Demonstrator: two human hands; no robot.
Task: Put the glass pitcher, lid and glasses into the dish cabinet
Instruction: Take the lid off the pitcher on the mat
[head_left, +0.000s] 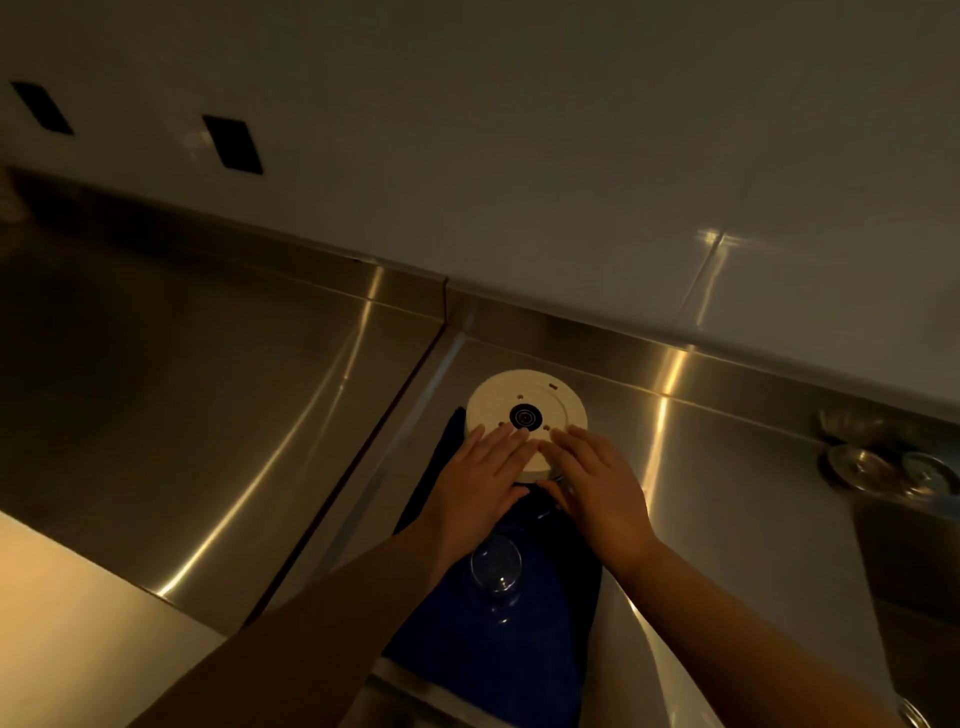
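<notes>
Two hands are laid flat on a round white lid (524, 410): the left hand (480, 478) with straight fingers spread over its 7 o'clock edge, the right hand (597, 480) likewise over its 5 o'clock edge, nothing being gripped. Whatever lies under the lid is hidden. A clear glass (496, 571) is seen at 6 o'clock from the lid, between the forearms, on a dark blue cloth (540, 639) spread over the steel counter (208, 415). Metal bowls (878, 467) are placed well off at 3 o'clock, and two dark wall plates (232, 144) at 10 o'clock.
</notes>
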